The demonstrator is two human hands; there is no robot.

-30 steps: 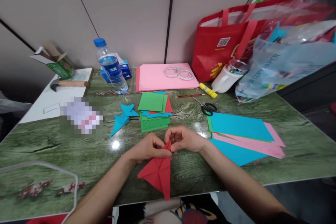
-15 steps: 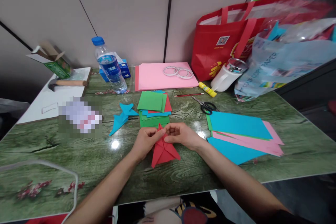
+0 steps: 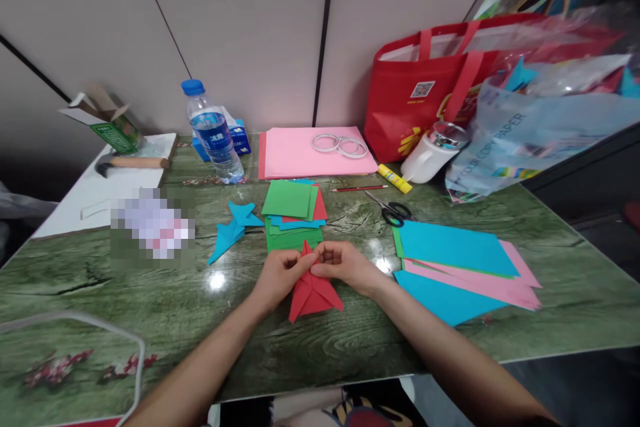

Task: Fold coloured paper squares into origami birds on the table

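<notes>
Between my two hands is a folded piece of red paper [image 3: 314, 297], pointed at the far end and spreading into two flaps toward me. My left hand [image 3: 280, 275] pinches its left edge with thumb and fingers. My right hand [image 3: 345, 267] is closed on the upper right edge, the thumb pressing near the tip. Just beyond the tip lies a stack of green, red and blue paper squares [image 3: 287, 200]. Left of the stack rests a folded blue paper shape [image 3: 233, 230].
Scissors [image 3: 393, 211], a pencil [image 3: 360, 188] and a glue stick [image 3: 395, 178] lie right of the stack. Coloured sheets [image 3: 455, 247] are at right. Behind stand a water bottle [image 3: 215, 137], a white mug [image 3: 433, 155] and a red bag [image 3: 400, 100]. A hammer [image 3: 133, 162] lies far left.
The view has tilted slightly, so things sit a little lower in it. My right thumb has shifted slightly toward the tip; both hands keep hold of the red paper.
</notes>
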